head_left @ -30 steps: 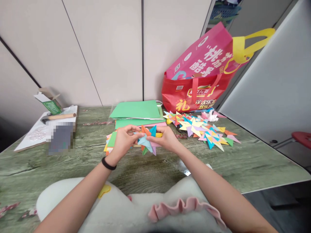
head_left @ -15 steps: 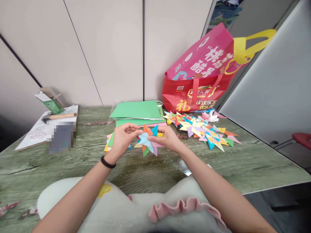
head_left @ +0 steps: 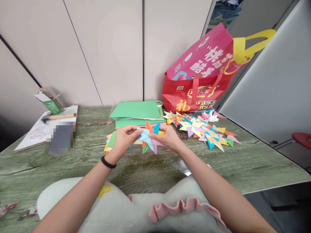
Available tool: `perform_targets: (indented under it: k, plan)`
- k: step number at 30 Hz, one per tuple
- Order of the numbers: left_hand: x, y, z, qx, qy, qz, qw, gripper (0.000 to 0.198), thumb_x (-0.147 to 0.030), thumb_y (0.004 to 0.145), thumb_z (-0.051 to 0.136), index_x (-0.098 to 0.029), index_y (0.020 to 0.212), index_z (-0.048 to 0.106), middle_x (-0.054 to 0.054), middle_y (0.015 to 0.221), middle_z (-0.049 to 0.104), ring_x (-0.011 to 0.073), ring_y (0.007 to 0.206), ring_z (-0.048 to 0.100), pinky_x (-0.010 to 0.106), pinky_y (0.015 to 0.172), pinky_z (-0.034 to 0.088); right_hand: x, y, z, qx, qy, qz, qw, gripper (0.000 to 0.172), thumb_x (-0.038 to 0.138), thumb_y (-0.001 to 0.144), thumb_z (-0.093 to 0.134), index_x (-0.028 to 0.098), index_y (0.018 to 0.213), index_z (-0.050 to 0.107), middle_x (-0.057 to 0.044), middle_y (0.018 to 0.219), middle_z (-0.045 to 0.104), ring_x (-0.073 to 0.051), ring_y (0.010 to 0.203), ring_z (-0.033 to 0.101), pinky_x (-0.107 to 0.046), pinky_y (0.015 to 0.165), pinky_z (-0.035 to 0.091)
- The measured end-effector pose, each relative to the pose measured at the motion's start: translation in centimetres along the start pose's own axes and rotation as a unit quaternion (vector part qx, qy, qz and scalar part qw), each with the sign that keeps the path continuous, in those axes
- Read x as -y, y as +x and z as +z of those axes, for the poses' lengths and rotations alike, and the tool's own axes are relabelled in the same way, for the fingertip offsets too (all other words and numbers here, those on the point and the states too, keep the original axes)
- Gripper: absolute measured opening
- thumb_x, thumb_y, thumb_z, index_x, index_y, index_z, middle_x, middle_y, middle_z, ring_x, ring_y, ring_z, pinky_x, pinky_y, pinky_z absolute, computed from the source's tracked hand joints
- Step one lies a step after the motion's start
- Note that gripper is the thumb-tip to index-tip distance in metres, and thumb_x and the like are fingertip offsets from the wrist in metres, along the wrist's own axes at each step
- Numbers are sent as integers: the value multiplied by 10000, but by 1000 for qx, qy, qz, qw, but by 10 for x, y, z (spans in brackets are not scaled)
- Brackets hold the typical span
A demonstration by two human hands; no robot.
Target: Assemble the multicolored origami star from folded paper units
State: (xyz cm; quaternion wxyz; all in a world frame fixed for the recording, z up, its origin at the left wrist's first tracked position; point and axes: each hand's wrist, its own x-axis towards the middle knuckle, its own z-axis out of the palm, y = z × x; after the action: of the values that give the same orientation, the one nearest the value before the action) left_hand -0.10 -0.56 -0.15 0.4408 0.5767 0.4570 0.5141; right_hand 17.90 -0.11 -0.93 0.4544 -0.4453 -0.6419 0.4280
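Closest to the camera a white cushion (head_left: 116, 207) with a pink frill (head_left: 184, 207) lies at the near edge of the table (head_left: 145, 171). Both bare forearms reach over it, and the left wrist carries a black band (head_left: 108, 162).

The two hands meet above the middle of the table and hold between them a paper star (head_left: 148, 138) of many colours: blue, orange, green, pink and yellow points. The left hand (head_left: 122, 139) pinches the left side of the star with thumb and fingertips closed on a light blue point. The right hand (head_left: 167, 137) is closed on the right side, with the thumb on top and the other fingers under the paper. The star is lifted a little from the table and tilts toward the camera, and its lower points hang free.

Under the left hand, on the table, lies a small stack of coloured squares (head_left: 109, 142). Just behind the hands lie big green sheets (head_left: 136, 110) on top of other sheets. To the right of them a pile of stars (head_left: 204, 131) spreads over the table – well apart from the one in the hands. Behind this pile stands a red bag (head_left: 194, 95), and a pink bag (head_left: 204, 55) with yellow handles sits in it.

Far left, a white board (head_left: 26, 140) carries a wooden handle (head_left: 62, 116), with a small green box (head_left: 50, 102) behind it – the box is open. A pale wall (head_left: 109, 48) closes the back.
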Motion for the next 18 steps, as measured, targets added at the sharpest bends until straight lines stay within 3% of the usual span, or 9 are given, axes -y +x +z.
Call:
perform_targets:
  k: [6, 9, 15, 18]
  plan:
    - [-3, 0, 0, -7, -10, -1, 1000, 319, -378, 584, 779, -139, 761, 665, -6, 579, 606, 92, 507, 518, 202, 452, 380, -1, 0, 1, 15, 26, 0, 1000, 228, 320, 609, 715, 157, 768, 705, -13, 768, 693, -160, 673, 591, -264, 602, 449]
    - [-3, 0, 0, -5, -15, -1, 1000, 352, -401, 585, 777, -146, 803, 671, 16, 659, 655, 112, 579, 570, 221, 529, 439, -3, 0, 1, 4, 38, 8, 999, 243, 313, 605, 717, 154, 789, 708, -12, 780, 691, -159, 686, 592, -268, 625, 450]
    - [-1, -1, 1, 91, -24, -42, 995, 357, -430, 615, 753, -137, 807, 687, 70, 799, 714, 170, 707, 633, 282, 660, 495, -4, 1, 3, -23, 33, 9, 999, 256, 322, 597, 725, 133, 767, 697, -20, 753, 685, -153, 660, 580, -274, 630, 450]
    - [0, -2, 1, 96, -10, -48, 994, 324, -394, 603, 767, -133, 781, 695, 66, 792, 717, 162, 677, 627, 273, 643, 485, -5, 1, 5, -19, 25, 14, 999, 236, 333, 595, 731, 140, 725, 689, -15, 725, 682, -156, 651, 582, -269, 607, 450]
